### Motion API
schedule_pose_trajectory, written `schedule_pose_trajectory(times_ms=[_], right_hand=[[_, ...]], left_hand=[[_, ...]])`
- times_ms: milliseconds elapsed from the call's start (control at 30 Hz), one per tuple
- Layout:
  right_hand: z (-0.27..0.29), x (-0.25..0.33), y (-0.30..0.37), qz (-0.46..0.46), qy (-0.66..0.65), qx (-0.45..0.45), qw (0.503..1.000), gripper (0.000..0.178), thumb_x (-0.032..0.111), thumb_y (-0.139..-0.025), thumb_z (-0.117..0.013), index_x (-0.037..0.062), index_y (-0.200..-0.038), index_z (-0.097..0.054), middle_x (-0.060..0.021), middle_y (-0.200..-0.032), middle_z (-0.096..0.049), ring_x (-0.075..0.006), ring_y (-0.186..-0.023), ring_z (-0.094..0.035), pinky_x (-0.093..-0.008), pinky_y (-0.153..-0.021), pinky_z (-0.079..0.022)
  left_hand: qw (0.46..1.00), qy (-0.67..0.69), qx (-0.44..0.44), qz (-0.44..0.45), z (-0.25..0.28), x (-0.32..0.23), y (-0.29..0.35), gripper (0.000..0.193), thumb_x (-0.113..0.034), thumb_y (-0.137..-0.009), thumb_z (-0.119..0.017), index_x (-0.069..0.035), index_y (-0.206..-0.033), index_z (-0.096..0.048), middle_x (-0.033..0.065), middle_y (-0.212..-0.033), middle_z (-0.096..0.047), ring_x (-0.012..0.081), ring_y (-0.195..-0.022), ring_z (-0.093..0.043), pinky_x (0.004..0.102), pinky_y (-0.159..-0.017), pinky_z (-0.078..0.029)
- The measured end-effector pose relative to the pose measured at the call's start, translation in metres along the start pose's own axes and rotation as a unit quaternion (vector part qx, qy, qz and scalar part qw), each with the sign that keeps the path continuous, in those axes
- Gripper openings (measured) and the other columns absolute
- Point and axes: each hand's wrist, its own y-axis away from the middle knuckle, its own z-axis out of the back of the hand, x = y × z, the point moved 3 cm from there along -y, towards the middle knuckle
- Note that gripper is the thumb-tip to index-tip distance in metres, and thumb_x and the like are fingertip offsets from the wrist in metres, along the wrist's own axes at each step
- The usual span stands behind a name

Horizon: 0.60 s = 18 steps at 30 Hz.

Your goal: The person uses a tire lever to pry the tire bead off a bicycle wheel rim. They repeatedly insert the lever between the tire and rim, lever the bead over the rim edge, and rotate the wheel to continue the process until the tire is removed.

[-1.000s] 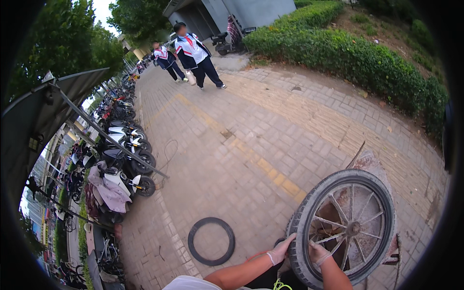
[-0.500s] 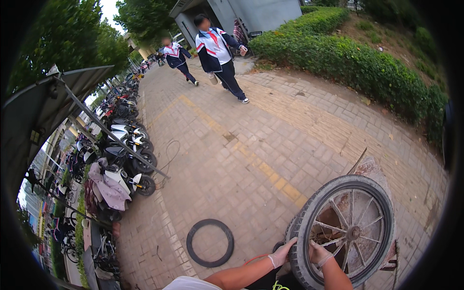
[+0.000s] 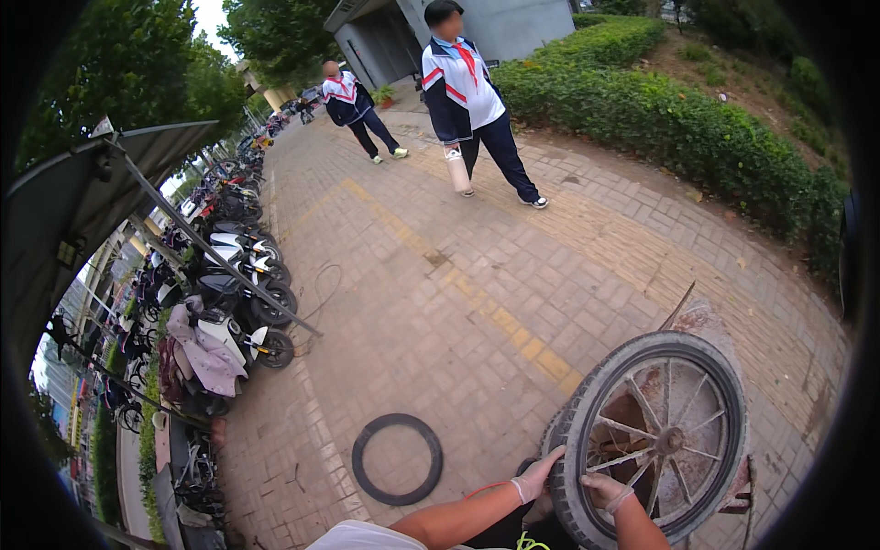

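Note:
A spoked wheel (image 3: 669, 442) with a worn black tyre (image 3: 579, 431) stands tilted at the lower right, rusty at the hub. My left hand (image 3: 537, 477), in a thin pale glove, grips the tyre's outer tread on its left side. On the other side of that same tyre section is my right hand (image 3: 607, 495), also gloved, its thumb lying on the sidewall and its fingers curled in between the spokes, partly hidden. A loose black tyre (image 3: 397, 460) lies flat on the paving to the left of my forearms.
A rusty metal plate (image 3: 710, 321) sits behind the wheel. Parked scooters (image 3: 247, 275) line the left beside a slanted pole (image 3: 215, 247). Two people in school uniforms (image 3: 467, 92) walk on the brick pavement (image 3: 412, 321). A hedge (image 3: 660, 128) borders the right.
The two walking people have come nearer and further right. My right hand has shifted slightly on the tyre, its thumb now showing on the sidewall. The wheel stays in nearly the same place.

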Motion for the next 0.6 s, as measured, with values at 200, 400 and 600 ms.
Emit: schedule_pose_trajectory(times_ms=[200,400,600], right_hand=[[-0.021,0.009,-0.004,0.036,0.016,-0.040,0.998,0.051,0.018,-0.085,-0.074,-0.0012,-0.130,-0.059,-0.0121,-0.119,-0.069,-0.0264,-0.107,-0.067,-0.0421,-0.099,-0.051],[-0.037,0.026,-0.017,0.073,0.029,-0.061,0.995,0.049,0.022,-0.086,-0.073,0.0003,-0.127,-0.060,-0.0115,-0.117,-0.070,-0.0280,-0.109,-0.066,-0.0449,-0.100,-0.050],[-0.025,0.029,-0.013,0.031,0.012,-0.021,0.999,0.053,0.028,-0.089,-0.071,-0.0016,-0.130,-0.058,-0.0150,-0.126,-0.067,-0.0309,-0.116,-0.063,-0.0479,-0.106,-0.045]], left_hand=[[0.998,-0.010,0.000,-0.068,0.016,0.001,-0.007,0.076,-0.071,-0.084,-0.062,-0.013,-0.134,-0.059,0.0044,-0.131,-0.064,0.0230,-0.108,-0.062,0.0411,-0.094,-0.047],[0.984,0.120,0.134,0.008,0.006,0.046,0.012,0.069,-0.057,-0.093,-0.062,-0.008,-0.141,-0.052,0.0064,-0.135,-0.061,0.0235,-0.121,-0.060,0.0446,-0.105,-0.045],[0.996,-0.013,0.090,-0.008,0.009,0.023,0.008,0.088,-0.069,-0.085,-0.062,-0.015,-0.151,-0.041,0.0057,-0.149,-0.048,0.0270,-0.137,-0.043,0.0525,-0.112,-0.030]])
